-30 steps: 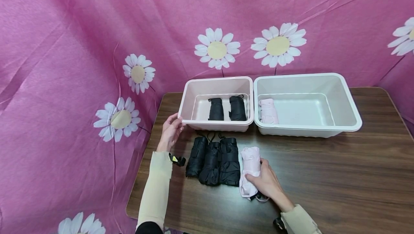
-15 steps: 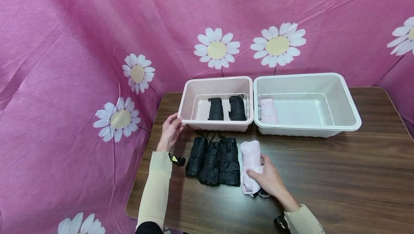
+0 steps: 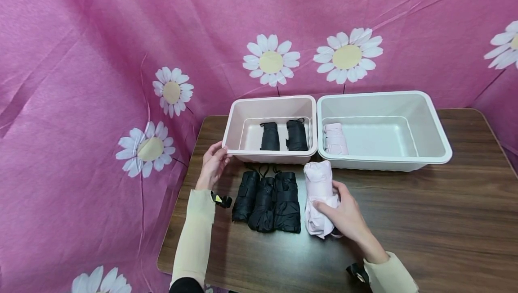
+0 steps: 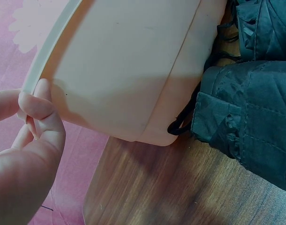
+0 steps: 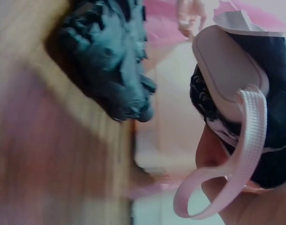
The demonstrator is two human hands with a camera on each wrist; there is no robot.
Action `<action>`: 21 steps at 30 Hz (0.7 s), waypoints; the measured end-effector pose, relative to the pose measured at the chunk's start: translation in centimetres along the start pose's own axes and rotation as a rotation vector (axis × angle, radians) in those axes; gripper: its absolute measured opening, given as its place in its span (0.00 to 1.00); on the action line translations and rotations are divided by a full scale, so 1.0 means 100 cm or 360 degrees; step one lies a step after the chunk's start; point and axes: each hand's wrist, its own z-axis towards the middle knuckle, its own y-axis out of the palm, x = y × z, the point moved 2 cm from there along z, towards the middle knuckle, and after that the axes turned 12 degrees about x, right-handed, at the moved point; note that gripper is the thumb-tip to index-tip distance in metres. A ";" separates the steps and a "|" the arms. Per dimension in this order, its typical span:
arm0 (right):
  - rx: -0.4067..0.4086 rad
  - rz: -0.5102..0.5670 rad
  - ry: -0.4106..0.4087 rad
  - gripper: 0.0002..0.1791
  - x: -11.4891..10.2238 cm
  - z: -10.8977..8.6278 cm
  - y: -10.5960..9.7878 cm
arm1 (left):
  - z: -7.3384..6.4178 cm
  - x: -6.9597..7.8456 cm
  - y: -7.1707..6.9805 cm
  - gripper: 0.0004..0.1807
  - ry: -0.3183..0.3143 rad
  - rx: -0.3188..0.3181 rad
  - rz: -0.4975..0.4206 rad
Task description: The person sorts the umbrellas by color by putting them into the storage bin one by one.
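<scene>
My right hand [image 3: 346, 214] grips a folded pale pink umbrella [image 3: 319, 182], thumb across its near half, in front of the bins. In the right wrist view the umbrella's pale handle end [image 5: 232, 72] shows, with a pink wrist strap [image 5: 253, 136] hanging from it. My left hand [image 3: 213, 162] pinches the front left corner of the smaller pinkish bin [image 3: 269, 155]; the left wrist view shows thumb and fingers on its rim [image 4: 47, 56]. Three folded black umbrellas [image 3: 263, 205] lie side by side between my hands.
Two folded black umbrellas [image 3: 297, 135] lie inside the pinkish bin. Beside it stands a larger whitish bin [image 3: 384, 162], with one folded pink umbrella [image 3: 335, 139] at its left side. A pink flowered cloth [image 3: 202, 23] hangs behind the wooden table [image 3: 425, 221].
My right hand has lifted the pink umbrella and carried it forward and slightly right, toward the bins. The left hand stays at the pinkish bin's corner.
</scene>
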 end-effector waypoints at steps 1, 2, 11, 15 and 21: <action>0.0008 0.0012 -0.0012 0.44 -0.002 0.000 -0.003 | 0.000 0.000 0.000 0.15 -0.0001 0.0000 -0.0001; 0.0018 0.0021 -0.0027 0.44 -0.004 0.000 -0.006 | 0.000 0.000 0.000 0.15 -0.0001 0.0000 0.0000; 0.0157 0.0198 -0.0144 0.38 -0.020 0.003 -0.032 | 0.001 -0.001 0.000 0.15 -0.0007 -0.0003 -0.0012; 0.0234 0.0245 -0.0193 0.35 -0.024 0.005 -0.042 | 0.002 -0.001 0.000 0.15 -0.0007 -0.0011 -0.0021; 0.0328 0.0335 -0.0247 0.32 -0.027 0.009 -0.052 | 0.002 -0.001 0.000 0.14 -0.0009 -0.0004 -0.0021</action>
